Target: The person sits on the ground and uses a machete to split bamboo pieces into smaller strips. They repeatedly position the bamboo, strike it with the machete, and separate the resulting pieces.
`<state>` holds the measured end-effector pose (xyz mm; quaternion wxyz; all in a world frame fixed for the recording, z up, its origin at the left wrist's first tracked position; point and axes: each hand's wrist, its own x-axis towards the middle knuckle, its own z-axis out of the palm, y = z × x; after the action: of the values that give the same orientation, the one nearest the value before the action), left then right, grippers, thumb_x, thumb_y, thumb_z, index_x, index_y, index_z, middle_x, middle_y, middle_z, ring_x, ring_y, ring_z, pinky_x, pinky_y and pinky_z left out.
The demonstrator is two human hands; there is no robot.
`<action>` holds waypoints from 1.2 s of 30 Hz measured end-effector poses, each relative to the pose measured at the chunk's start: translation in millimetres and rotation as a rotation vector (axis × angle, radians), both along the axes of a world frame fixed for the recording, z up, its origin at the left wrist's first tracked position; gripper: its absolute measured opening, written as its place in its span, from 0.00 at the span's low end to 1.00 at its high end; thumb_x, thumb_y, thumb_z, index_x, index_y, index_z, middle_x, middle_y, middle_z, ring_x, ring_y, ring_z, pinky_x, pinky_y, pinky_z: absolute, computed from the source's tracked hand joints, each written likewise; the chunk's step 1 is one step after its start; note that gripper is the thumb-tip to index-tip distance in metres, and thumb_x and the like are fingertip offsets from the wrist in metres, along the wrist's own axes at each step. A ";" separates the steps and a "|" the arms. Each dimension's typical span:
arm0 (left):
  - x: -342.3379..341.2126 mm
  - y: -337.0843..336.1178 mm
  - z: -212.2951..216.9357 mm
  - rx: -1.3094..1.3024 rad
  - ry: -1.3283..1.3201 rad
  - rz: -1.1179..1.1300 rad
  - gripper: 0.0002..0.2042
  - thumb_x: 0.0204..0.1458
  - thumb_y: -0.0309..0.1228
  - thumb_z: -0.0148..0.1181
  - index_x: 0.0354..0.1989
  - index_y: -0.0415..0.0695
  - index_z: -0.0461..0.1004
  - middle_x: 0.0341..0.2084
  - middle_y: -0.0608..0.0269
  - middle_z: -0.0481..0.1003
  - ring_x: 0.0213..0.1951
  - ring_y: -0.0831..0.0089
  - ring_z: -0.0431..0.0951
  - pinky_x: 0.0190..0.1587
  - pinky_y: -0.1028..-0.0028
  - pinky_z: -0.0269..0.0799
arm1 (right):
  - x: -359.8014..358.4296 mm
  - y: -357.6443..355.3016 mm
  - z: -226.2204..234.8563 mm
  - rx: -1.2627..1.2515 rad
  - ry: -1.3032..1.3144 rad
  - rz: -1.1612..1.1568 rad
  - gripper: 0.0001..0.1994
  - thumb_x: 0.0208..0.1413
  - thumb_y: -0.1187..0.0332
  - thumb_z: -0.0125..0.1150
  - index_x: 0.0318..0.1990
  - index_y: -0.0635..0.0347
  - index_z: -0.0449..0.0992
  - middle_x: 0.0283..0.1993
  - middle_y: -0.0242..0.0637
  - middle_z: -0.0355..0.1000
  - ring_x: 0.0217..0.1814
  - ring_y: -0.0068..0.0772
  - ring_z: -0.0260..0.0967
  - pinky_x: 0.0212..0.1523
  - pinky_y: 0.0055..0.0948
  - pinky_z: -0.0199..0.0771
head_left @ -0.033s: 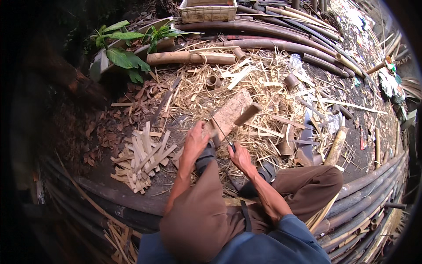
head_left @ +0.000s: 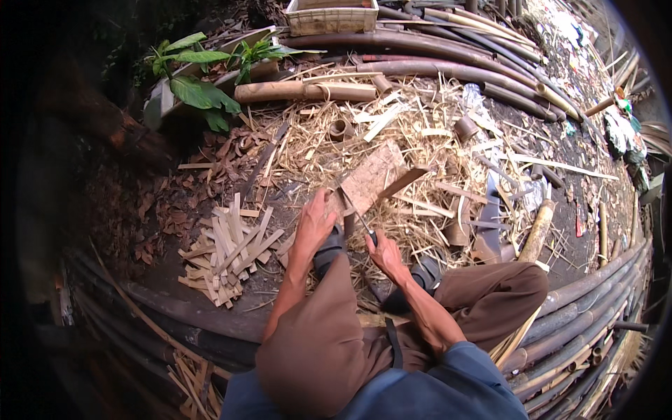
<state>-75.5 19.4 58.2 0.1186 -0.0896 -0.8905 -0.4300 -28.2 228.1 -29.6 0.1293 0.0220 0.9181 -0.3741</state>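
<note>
My right hand point(head_left: 386, 254) grips the dark handle of a knife point(head_left: 358, 213). Its thin blade points up and left, over the near end of a rough wooden block point(head_left: 373, 175). Close to the blade tip, my left hand point(head_left: 316, 218) is closed with curled fingers at the block's near left corner; what lies between them is too small to make out. A short piece of split bamboo point(head_left: 404, 180) stands tilted at the block's right edge, apart from both hands. To the left of my left hand is a loose heap of pale bamboo slats point(head_left: 227, 245).
Shavings point(head_left: 294, 154) cover the ground ahead, with cut bamboo tubes point(head_left: 341, 130) among them. Long bamboo poles point(head_left: 434, 49) and a pale plastic crate point(head_left: 330, 21) lie beyond. More poles point(head_left: 581, 315) run beside my right knee. A leafy plant point(head_left: 199, 91) grows at far left.
The split bamboo piece has turned and leans farther right, showing a narrower, darker side. Both hands and the knife have shifted only slightly.
</note>
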 end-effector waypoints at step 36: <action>45.9 -23.1 39.4 1.217 -0.707 0.062 0.15 0.64 0.44 0.47 0.42 0.43 0.66 0.22 0.62 0.69 0.17 0.78 0.68 0.14 0.80 0.60 | -37.1 -26.8 101.3 -0.040 0.553 0.470 0.17 0.45 0.57 0.67 0.40 0.50 0.71 0.20 0.39 0.74 0.23 0.43 0.75 0.22 0.41 0.72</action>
<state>-29.6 -3.7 97.6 -0.1367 0.1632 -0.4791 -0.8516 -65.3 201.2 71.6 -0.0409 -0.2941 0.8908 -0.3441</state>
